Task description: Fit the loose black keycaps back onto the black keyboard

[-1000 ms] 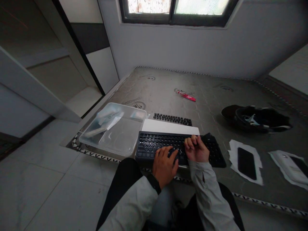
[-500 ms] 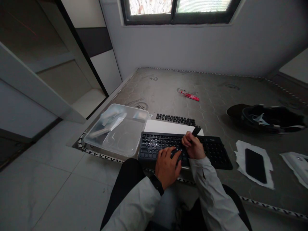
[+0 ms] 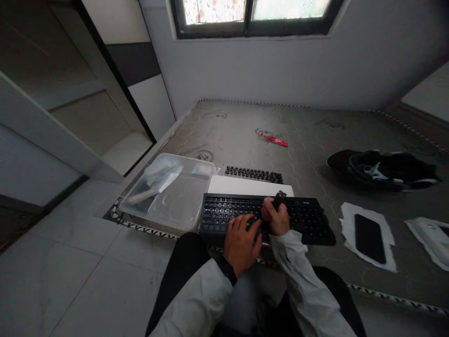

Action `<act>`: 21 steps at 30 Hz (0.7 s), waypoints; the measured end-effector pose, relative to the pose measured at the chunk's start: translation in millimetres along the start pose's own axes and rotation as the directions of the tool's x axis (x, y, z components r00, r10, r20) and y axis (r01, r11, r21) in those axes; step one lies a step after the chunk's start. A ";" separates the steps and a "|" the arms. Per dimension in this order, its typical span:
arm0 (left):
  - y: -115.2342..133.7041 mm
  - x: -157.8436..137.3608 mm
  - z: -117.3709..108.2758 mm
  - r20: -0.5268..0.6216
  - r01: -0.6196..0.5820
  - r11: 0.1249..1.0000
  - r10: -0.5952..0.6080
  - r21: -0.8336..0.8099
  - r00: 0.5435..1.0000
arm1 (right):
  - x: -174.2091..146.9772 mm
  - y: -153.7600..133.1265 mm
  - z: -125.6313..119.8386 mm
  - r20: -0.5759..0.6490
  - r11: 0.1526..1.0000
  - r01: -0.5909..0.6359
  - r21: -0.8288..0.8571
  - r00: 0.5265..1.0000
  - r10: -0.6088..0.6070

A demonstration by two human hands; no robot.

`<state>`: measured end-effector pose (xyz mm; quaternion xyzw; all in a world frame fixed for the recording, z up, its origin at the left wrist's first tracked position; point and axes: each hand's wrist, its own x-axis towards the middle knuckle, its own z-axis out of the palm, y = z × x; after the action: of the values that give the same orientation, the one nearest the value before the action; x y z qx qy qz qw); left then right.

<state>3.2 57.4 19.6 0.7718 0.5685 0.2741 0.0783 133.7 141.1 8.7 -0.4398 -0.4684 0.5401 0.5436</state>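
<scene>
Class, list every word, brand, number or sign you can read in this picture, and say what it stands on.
No text reads with certainty.
Keyboard: key legends and a pale mark at upper right, too small.
Grey mat: dark emblems with character-like marks, too blurred.
Packets in the clear bin: any print too blurred.

Dark-framed window (image 3: 248, 21), admitting daylight, set in a plain pale wall (image 3: 252, 65). Left of the window, a white-and-dark panelled cabinet (image 3: 131, 61); below the window, a grey mattress (image 3: 315, 133); farther below-left, pale tiled floor (image 3: 77, 267).

Tub (image 3: 175, 206), red packet (image 3: 275, 139) on apparent mattress (image 3: 308, 126)
</scene>
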 end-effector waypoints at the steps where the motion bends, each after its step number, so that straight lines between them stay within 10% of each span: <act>1: 0.1 -0.1 0.6 -0.004 0.001 1.000 -0.001 0.007 1.000 | -1.7 2.6 -1.2 -0.001 0.998 0.036 -0.050 0.999 -0.036; 8: 0.7 0.3 8.2 -0.033 -0.009 0.990 0.014 0.143 0.999 | -13.5 9.9 -6.3 -0.029 0.936 0.222 -0.273 0.971 -0.238; 15: -0.1 2.5 10.2 -0.021 -0.019 0.976 0.024 0.218 0.999 | -16.8 -1.3 -9.7 0.130 0.683 0.357 -0.637 0.923 -0.362; 21: 1.0 3.0 10.7 -0.024 -0.001 0.981 0.006 0.194 1.000 | -12.7 0.0 -4.6 -0.050 0.957 0.205 -0.207 0.974 -0.219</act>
<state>10.1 61.8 12.0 0.7733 0.5920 0.2269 -0.0047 138.4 128.5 7.5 -0.4587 -0.5449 0.4126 0.5679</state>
